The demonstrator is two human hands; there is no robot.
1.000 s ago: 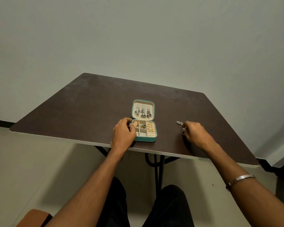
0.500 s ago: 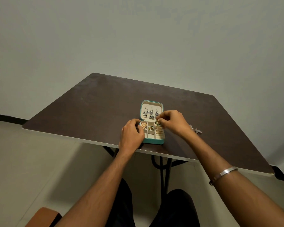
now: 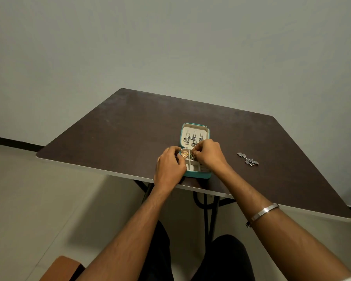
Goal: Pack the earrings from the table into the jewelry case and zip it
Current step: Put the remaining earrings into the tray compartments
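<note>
**Both hands at the open jewelry case, loose earrings off to the right**

I see my left hand (image 3: 169, 169) curled against the left wall of the small teal zip-around jewelry case with a cream lining (image 3: 199, 175), the fingers wrapped round its near-left corner and the thumb at the rim beside the back-left compartment. The case lies open near the front edge of the dark brown rectangular table (image 3: 130, 126), its lid (image 3: 194, 126) propped up just beyond both hands.

My right hand (image 3: 210, 154) reaches over the tray from the right side, its fingers bent and drawn together in a pinch over the middle back compartment. A small dark green and gold earring (image 3: 193, 156) sits right at those fingertips; I cannot tell whether the fingers grip it or only touch it, since it is too small and partly covered.

Just left of my right fingertips, in the compartment next to my left thumb, rests a round gold filigree earring (image 3: 184, 154). Beyond my right knuckles, three silver dangling earrings (image 3: 194, 137) hang in a row on the inside of the lid. The compartments nearest my left palm look cream and bare from here.

Well to the right of my right hand, apart from the case, a cluster of silver leaf-shaped earrings (image 3: 248, 159) lies on the tabletop. A plain silver metal bangle (image 3: 264, 211) circles my right forearm.
</note>
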